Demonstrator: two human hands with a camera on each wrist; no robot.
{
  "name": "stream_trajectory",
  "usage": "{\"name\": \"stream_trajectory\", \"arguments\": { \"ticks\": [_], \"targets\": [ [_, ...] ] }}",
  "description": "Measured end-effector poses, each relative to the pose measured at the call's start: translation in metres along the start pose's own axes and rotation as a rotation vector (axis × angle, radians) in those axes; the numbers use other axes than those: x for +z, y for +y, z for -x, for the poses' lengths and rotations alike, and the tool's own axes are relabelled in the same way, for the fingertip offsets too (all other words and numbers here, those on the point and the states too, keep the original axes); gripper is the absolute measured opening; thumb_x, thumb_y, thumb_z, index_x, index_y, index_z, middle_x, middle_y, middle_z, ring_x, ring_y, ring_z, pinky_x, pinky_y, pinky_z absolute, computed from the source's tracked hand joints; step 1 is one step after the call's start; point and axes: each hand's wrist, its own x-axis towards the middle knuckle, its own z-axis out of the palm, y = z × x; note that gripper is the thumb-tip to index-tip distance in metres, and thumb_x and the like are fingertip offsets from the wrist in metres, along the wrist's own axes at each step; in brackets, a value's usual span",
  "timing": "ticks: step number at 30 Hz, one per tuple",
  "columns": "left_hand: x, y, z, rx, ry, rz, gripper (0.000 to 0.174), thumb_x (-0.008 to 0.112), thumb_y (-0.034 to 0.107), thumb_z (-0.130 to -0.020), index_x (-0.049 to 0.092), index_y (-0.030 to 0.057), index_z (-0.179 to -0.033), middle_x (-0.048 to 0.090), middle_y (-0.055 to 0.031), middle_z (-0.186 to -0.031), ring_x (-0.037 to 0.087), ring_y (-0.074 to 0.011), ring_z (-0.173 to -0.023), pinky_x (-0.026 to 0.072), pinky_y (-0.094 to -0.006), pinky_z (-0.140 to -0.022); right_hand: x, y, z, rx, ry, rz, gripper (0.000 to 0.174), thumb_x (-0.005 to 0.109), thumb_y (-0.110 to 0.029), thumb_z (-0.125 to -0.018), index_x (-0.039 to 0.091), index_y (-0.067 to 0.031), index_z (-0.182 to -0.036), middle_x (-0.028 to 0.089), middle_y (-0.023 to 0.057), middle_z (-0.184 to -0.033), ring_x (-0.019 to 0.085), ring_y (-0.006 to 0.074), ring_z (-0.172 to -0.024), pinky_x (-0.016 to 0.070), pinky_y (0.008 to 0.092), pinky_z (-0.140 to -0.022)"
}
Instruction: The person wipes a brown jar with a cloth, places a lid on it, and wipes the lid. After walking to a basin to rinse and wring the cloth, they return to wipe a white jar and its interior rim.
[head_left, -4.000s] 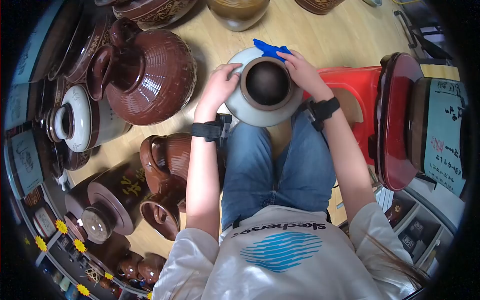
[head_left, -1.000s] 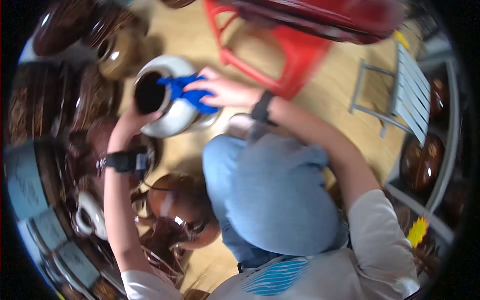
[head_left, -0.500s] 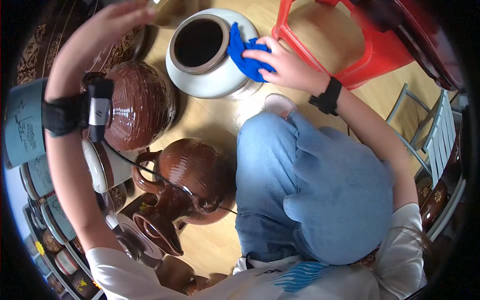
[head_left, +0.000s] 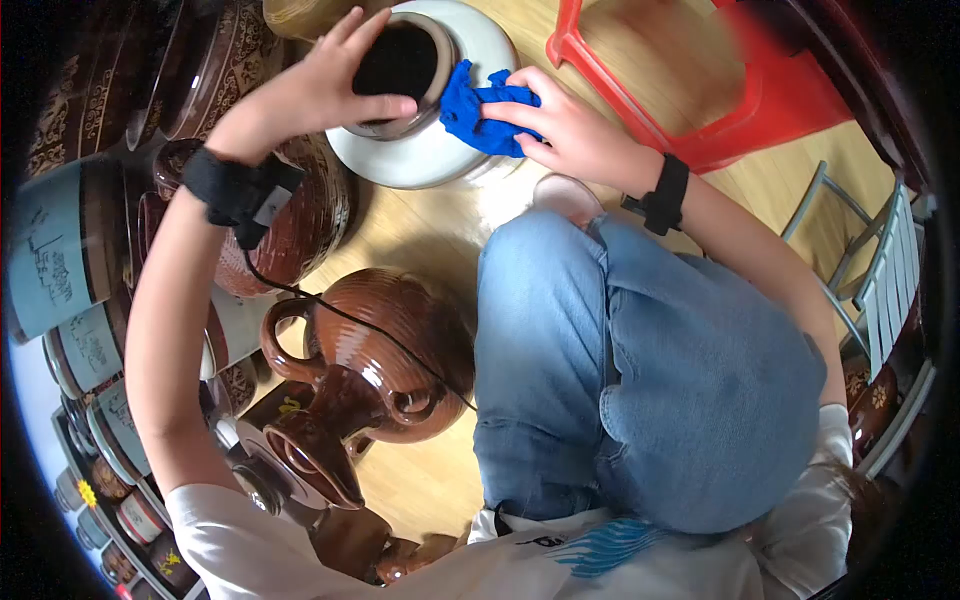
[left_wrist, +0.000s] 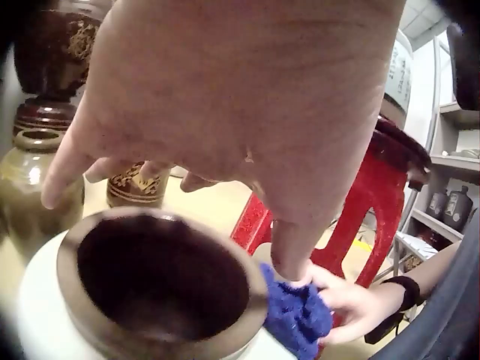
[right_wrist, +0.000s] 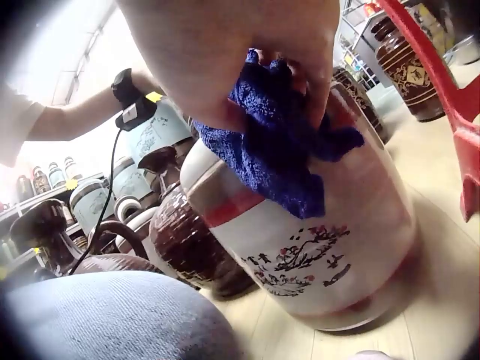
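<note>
A pale, wide-mouthed ceramic jar (head_left: 400,168) stands on the floor in front of my knees. In the right wrist view its side (right_wrist: 352,232) carries a dark branch drawing with red blossoms and a red band near the shoulder. My right hand (head_left: 585,130) grips a crumpled blue cloth (head_left: 487,120) against the jar's shoulder, right beside the mouth. With fingers spread, my left hand (head_left: 300,95) reaches over the far left of the dark mouth, its thumb by the rim (left_wrist: 255,300). Nothing shows in that hand.
A brown two-handled jug (head_left: 390,350) lies by my knee, with a large ribbed brown jar (head_left: 310,215) behind it. A red plastic stool (head_left: 770,110) stands at the right, and a folding chair (head_left: 885,280) beyond it. A cable (head_left: 370,325) runs from my left wrist.
My left hand swung away to the upper left and has come back over the jar's mouth. The right hand keeps the cloth on the shoulder. The head view has turned since the earliest frame.
</note>
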Motion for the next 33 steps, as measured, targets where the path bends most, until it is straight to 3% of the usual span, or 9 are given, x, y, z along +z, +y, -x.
{"name": "stream_trajectory", "arguments": {
  "ticks": [5,7,8,13,17,19,21,25,33],
  "targets": [
    [0.019,-0.016,-0.002,0.043,-0.052,-0.102,0.126,0.078,0.051,-0.051,0.0,0.0056,-0.139,0.002,-0.0283,-0.141,0.001,-0.0389,-0.132,0.0103,-0.0464,-0.107,-0.003,0.026,-0.008,0.141,0.194,0.031,0.043,0.053,-0.004,-0.074,0.052,-0.0145,-0.115,0.044,0.0156,-0.11,0.05,0.0317,-0.1,0.0421,0.0368,-0.087],
    [0.025,-0.028,-0.006,0.161,0.009,-0.102,0.128,0.079,0.052,-0.049,-0.001,0.008,-0.139,0.001,-0.0338,-0.138,0.001,-0.0482,-0.129,0.011,-0.0479,-0.106,0.001,0.046,-0.017,0.141,0.259,-0.009,0.042,0.051,-0.005,-0.076,0.05,-0.0095,-0.117,0.046,0.0162,-0.108,0.052,0.032,-0.096,0.0422,0.0362,-0.086],
    [0.027,-0.03,-0.007,0.063,-0.006,-0.051,0.132,0.08,0.052,-0.046,-0.002,0.0079,-0.139,-0.002,-0.0317,-0.14,-0.002,-0.0503,-0.128,0.0092,-0.0487,-0.106,0.005,0.057,-0.02,0.132,0.322,-0.025,0.041,0.051,-0.005,-0.076,0.049,-0.0071,-0.117,0.046,0.0169,-0.107,0.052,0.0322,-0.096,0.0423,0.0358,-0.085],
    [0.032,-0.033,-0.005,0.013,-0.002,-0.064,0.136,0.082,0.05,-0.043,-0.005,0.009,-0.139,-0.003,-0.0246,-0.143,-0.002,-0.048,-0.129,0.0109,-0.0494,-0.106,0.004,0.06,-0.021,0.242,0.299,-0.09,0.041,0.051,-0.005,-0.076,0.045,0.0017,-0.116,0.047,0.0168,-0.11,0.049,0.0293,-0.1,0.0398,0.0326,-0.087],
    [0.033,-0.038,-0.009,0.047,0.017,-0.014,0.138,0.081,0.052,-0.042,-0.007,0.0082,-0.139,0.0,-0.0229,-0.143,0.002,-0.0423,-0.131,0.0112,-0.0471,-0.106,0.004,0.034,-0.007,0.036,0.295,-0.031,0.04,0.052,-0.006,-0.074,0.052,-0.0089,-0.113,0.046,0.0152,-0.108,0.052,0.03,-0.097,0.0429,0.0344,-0.084],
    [0.03,-0.038,-0.008,0.055,0.014,0.01,0.138,0.08,0.053,-0.043,-0.008,0.008,-0.139,0.0,-0.0217,-0.143,0.001,-0.0381,-0.132,0.0097,-0.0455,-0.107,0.009,0.034,-0.003,0.095,0.285,-0.072,0.039,0.052,-0.006,-0.075,0.052,-0.0068,-0.113,0.047,0.0154,-0.107,0.051,0.0304,-0.098,0.042,0.0348,-0.085],
    [0.03,-0.036,-0.009,0.004,-0.027,0.028,0.141,0.079,0.056,-0.04,-0.009,0.0077,-0.138,-0.001,-0.0217,-0.143,0.0,-0.0384,-0.132,0.0083,-0.0461,-0.107,0.032,0.055,0.001,0.289,0.505,-0.191,0.038,0.051,-0.007,-0.077,0.05,-0.0041,-0.115,0.048,0.0154,-0.105,0.051,0.0302,-0.099,0.0413,0.0347,-0.086],
    [0.032,-0.036,-0.011,0.009,-0.025,0.009,0.143,0.079,0.059,-0.037,-0.009,0.0073,-0.138,-0.003,-0.0223,-0.143,-0.001,-0.0394,-0.132,0.0063,-0.0467,-0.107,0.07,0.103,0.018,0.681,0.32,-0.431,0.039,0.048,-0.011,-0.081,0.044,-0.0015,-0.119,0.05,0.0198,-0.107,0.051,0.0307,-0.098,0.0421,0.0346,-0.083],
    [0.031,-0.034,-0.01,-0.016,-0.017,0.06,0.145,0.083,0.051,-0.036,-0.008,0.0037,-0.138,-0.002,-0.0237,-0.142,0.004,-0.0447,-0.129,0.0101,-0.0471,-0.106,0.114,0.142,0.04,0.968,0.221,-0.501,0.039,0.039,-0.009,-0.082,0.04,0.0029,-0.119,0.057,0.025,-0.095,0.059,0.0292,-0.079,0.0471,0.0362,-0.068]
  ]
}}
